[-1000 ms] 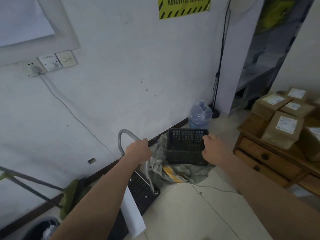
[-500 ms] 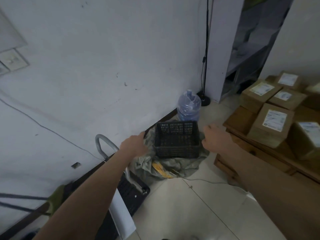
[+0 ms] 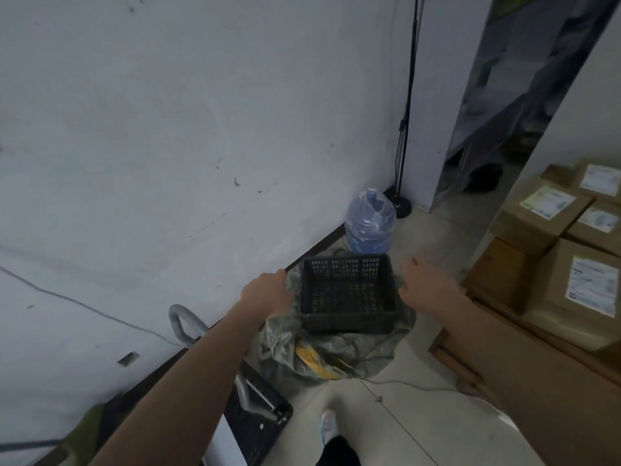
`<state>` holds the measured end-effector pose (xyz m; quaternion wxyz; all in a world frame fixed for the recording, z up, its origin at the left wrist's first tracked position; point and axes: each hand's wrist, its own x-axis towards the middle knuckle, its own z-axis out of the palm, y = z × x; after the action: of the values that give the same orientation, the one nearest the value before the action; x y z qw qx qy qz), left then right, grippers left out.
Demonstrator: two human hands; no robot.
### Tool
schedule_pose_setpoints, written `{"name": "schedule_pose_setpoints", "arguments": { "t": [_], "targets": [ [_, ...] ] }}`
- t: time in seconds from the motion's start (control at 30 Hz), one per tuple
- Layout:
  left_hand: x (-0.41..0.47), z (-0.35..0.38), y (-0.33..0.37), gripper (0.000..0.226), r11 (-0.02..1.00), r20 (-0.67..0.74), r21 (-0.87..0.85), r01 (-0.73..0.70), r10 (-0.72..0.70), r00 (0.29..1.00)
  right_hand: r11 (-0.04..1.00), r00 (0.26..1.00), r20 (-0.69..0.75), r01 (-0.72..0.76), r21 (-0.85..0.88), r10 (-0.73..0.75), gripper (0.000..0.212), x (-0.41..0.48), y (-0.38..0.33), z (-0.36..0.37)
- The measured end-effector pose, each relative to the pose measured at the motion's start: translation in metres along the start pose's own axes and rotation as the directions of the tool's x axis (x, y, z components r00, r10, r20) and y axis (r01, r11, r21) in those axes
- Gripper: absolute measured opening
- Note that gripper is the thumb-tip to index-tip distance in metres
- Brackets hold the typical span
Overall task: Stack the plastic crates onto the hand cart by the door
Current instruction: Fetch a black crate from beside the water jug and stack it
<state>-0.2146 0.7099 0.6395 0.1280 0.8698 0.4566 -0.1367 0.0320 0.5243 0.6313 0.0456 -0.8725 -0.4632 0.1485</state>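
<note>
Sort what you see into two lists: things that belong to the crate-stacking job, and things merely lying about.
Part of the job: black plastic crate; hand cart; left hand; right hand.

Lying about: water bottle; crumpled sack under the crate; cardboard boxes; wooden cabinet.

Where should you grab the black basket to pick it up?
Probably by the top rim of the black crate on its two short sides, left hand from the left, right hand from the right. It sits upright and open, so both rims are free; a sack lies underneath.
</note>
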Motion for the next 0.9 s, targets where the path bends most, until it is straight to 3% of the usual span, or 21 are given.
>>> {"name": "schedule_pose_setpoints", "arguments": {
  "t": [0.17, 0.6, 0.73, 0.9],
  "targets": [
    [0.072, -0.010, -0.017, 0.034, 1.000, 0.048, -0.006, -0.004, 0.005, 0.999, 0.999, 0.999, 0.028, -0.039, 0.000, 0.039, 0.015, 0.062, -0.017, -0.001],
    [0.180, -0.028, -0.019, 0.044, 0.999, 0.084, -0.021, 0.035, -0.033, 0.996, 0.999, 0.996, 0.082, -0.037, -0.010, 0.037, 0.029, 0.182, -0.004, 0.003],
    [0.212, -0.004, -0.014, 0.041, 0.996, 0.079, -0.039, 0.083, -0.080, 0.994, 0.999, 0.995, 0.102, 0.024, -0.048, -0.019, 0.024, 0.225, 0.023, 0.023],
    [0.267, 0.067, -0.008, 0.041, 0.993, 0.079, -0.050, 0.108, -0.103, 0.991, 0.994, 0.990, 0.130, 0.066, -0.089, -0.054, 0.034, 0.270, 0.066, 0.106]
  ]
}}
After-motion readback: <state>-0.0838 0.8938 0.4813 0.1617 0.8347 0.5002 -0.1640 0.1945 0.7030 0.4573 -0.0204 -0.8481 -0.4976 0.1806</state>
